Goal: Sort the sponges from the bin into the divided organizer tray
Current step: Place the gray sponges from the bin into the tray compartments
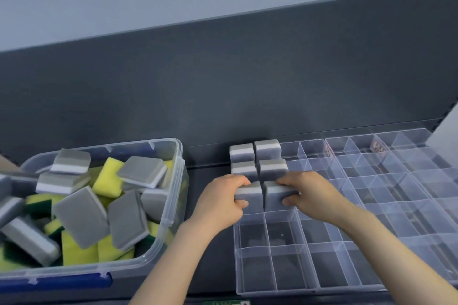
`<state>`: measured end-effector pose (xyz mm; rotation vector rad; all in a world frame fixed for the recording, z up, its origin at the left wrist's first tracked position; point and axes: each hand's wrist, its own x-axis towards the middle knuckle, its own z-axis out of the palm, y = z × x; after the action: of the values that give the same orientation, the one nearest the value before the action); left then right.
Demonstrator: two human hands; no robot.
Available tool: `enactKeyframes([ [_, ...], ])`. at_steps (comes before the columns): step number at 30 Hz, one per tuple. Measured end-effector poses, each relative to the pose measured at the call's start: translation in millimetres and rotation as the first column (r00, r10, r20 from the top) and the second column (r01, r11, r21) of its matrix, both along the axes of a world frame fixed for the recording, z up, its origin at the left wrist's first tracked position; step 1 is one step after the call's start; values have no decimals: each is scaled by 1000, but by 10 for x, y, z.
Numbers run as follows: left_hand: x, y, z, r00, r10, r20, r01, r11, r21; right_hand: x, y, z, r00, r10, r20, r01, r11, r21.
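Note:
A clear bin [173, 208] on the left holds several grey and yellow-green sponges [81, 215]. To its right lies the clear divided organizer tray [270, 290]. Its two left columns hold grey sponges upright in the back rows, such as the far one [267, 148]. My left hand [220, 203] grips a grey sponge [249, 193] in the third-row left compartment. In the compartment beside it, a second grey sponge [275, 193] is held by my right hand [312, 193].
A second clear divided tray [406, 181] lies to the right, touching the first. A dark grey back panel [223, 82] rises just behind the trays and bin. The bin has a blue lid edge [57, 282] at its front.

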<state>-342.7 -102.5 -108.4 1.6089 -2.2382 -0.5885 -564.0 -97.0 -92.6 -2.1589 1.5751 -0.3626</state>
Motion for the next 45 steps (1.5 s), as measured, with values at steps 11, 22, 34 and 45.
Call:
enactKeyframes([
  [11, -22, 67, -165, 997, 57, 48, -57, 998, 12, 112, 62, -209, 998, -51, -37, 49, 998, -40],
  [22, 137, 160, 215, 1000, 8, 12, -7, 993, -120, 147, 186, 215, 991, -90, 94, 107, 977, -186],
  [34, 1419, 596, 640, 937, 332, -112, -350, 899, -263, 1254, 173, 355, 967, 118, 225, -58, 965, -255],
  [45, 2071, 685, 539, 919, 368, 140, -370, 929, -11, 1909, 176, 362, 949, 251, 193, -191, 941, -281],
])
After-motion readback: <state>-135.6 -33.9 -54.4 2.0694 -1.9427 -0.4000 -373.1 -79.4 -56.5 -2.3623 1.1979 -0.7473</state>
